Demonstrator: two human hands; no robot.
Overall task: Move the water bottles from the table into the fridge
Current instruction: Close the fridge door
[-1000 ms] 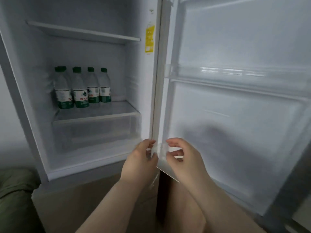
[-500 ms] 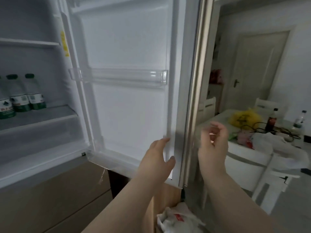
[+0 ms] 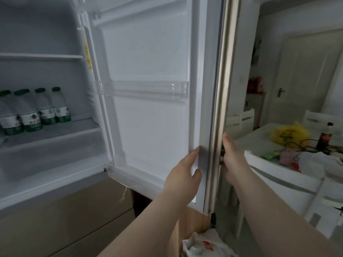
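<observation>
Dim, bluish, soft-focus light — wide-angle bowing at the edges.

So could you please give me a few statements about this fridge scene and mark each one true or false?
1. Four clear plastic water bottles with green caps stand upright on a white fridge shelf. True.
2. The white fridge door is closed. False: it stands open.
3. The left hand holds a bottle. False: its open fingers rest on the door's inner edge.
4. The right hand reaches around the door's outer side, its fingers hidden. True.
5. The clear door rack is full of bottles. False: nothing shows in it.
6. A yellow plastic bag lies on the white table. True.
</observation>
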